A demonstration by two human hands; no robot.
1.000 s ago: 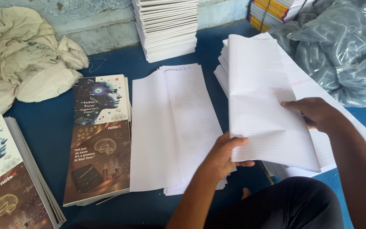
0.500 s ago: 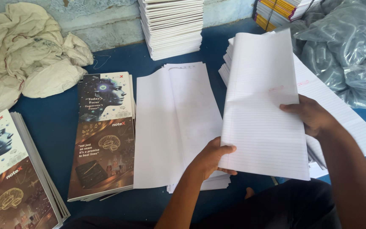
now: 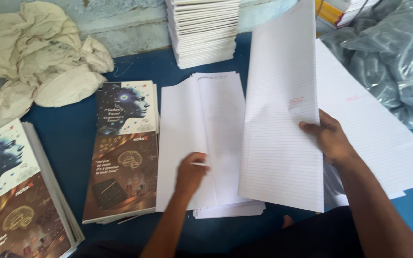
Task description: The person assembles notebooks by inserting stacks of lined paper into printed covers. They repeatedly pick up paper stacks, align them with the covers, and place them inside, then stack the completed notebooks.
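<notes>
The right hand (image 3: 328, 138) pinches a lifted bundle of ruled sheets (image 3: 280, 124). The left hand (image 3: 190, 173), fingers curled and holding nothing, presses on the folded paper stack (image 3: 206, 119)

Ruled sheets (image 3: 283, 129), white with faint lines, held tilted up off the floor, lower edge overlapping the open pile (image 3: 206, 143); the pile lies flat, folded at the middle, just right of the covers (image 3: 125, 153)

— Which colours are seen on the papers?
— White ruled sheets (image 3: 283, 143) with faint lines and a red mark are seen; the folded stack (image 3: 201, 138) is plain white.
— And around them?
— Printed covers (image 3: 123, 148) in dark blue and brown, cream cloth (image 3: 39, 62), grey plastic (image 3: 393, 52), a blue surface (image 3: 72, 143).
</notes>
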